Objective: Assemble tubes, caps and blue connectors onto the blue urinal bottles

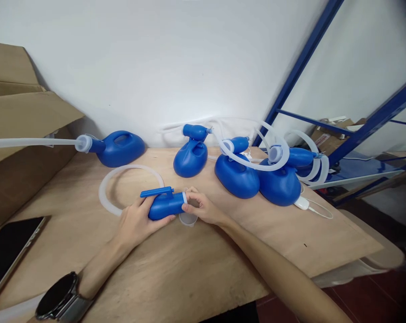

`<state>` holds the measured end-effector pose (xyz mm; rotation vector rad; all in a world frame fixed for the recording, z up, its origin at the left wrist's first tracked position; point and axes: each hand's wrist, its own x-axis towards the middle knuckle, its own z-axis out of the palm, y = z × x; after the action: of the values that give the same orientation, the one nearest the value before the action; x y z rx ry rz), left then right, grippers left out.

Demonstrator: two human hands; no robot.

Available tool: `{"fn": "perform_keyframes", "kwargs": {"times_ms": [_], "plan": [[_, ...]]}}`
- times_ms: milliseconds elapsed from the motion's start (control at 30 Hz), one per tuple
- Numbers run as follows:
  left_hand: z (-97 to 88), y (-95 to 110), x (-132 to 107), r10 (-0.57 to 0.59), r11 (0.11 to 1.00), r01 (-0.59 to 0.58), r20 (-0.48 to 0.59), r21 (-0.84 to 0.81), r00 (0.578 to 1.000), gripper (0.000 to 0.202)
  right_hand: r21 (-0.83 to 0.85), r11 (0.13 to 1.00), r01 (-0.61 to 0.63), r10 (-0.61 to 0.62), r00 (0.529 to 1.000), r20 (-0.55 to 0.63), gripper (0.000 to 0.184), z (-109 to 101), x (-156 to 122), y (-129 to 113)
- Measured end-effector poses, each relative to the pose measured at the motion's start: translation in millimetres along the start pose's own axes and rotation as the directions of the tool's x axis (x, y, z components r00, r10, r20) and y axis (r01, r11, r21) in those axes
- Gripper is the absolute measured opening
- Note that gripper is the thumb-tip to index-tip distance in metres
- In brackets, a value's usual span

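Note:
My left hand (136, 222) is wrapped around a blue plastic urinal head (166, 205), a short tube with a flat handle on top, held just above the wooden table. At its right end is a white rim (185, 198), which the fingers of my right hand (205, 208) pinch. Below that rim hangs a translucent round cap (188, 219), partly behind my right fingers. A clear hose (104, 193) curls on the table behind my left hand. Whether the hose joins the piece I hold cannot be seen.
Several blue urinal bottles with hoses stand toward the back: one bottle (120, 148) at left, others like this bottle (238, 177) at right. A cardboard box (18, 179) and a tablet (11, 251) lie left. A blue metal shelf (367, 172) stands beyond the right edge.

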<state>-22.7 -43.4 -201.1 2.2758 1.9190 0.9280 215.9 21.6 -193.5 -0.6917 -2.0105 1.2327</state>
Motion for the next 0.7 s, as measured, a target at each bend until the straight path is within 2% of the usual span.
{"fn": "perform_keyframes", "kwargs": {"times_ms": [167, 267, 333, 400, 500, 567, 600, 700], "plan": [[-0.5, -12, 1, 0.102, 0.992, -0.105, -0.05, -0.07, 0.994, 0.066, 0.146, 0.989, -0.004, -0.002, 0.999, 0.042, 0.054, -6, 0, 2], [-2.4, -23, 4, 0.179, 0.98, -0.181, -0.03, -0.086, 0.983, 0.066, 0.236, 0.97, -0.053, 0.034, 0.996, 0.086, 0.054, -4, -2, 5], [-3.3, -28, 5, 0.171, 0.984, -0.172, -0.011, -0.052, 0.985, 0.067, 0.257, 0.963, -0.085, 0.061, 0.993, 0.099, 0.051, -1, -1, 9], [-4.1, -29, 7, 0.127, 0.992, -0.127, -0.008, -0.015, 0.992, 0.067, 0.283, 0.956, -0.081, 0.073, 0.997, 0.04, 0.052, 0, 2, 14], [-6.7, -29, 10, 0.059, 0.998, -0.059, -0.018, -0.003, 0.998, 0.066, 0.309, 0.951, -0.033, 0.072, 0.99, -0.118, 0.056, -4, 5, 17], [-9.3, -29, 12, 0.013, 1.0, -0.013, -0.034, -0.001, 0.999, 0.066, 0.285, 0.958, -0.017, 0.07, 0.982, -0.176, 0.053, -9, 4, 16], [-10.7, -30, 13, -0.013, 1.0, 0.013, -0.047, 0.004, 0.999, 0.066, 0.238, 0.971, -0.02, 0.062, 0.984, -0.17, 0.049, -12, 2, 16], [-13.4, -29, 14, -0.085, 0.996, 0.087, -0.094, 0.016, 0.992, 0.07, -0.034, 0.999, 0.017, -0.018, 1.0, -0.018, 0.035, -13, -3, 15]]}}
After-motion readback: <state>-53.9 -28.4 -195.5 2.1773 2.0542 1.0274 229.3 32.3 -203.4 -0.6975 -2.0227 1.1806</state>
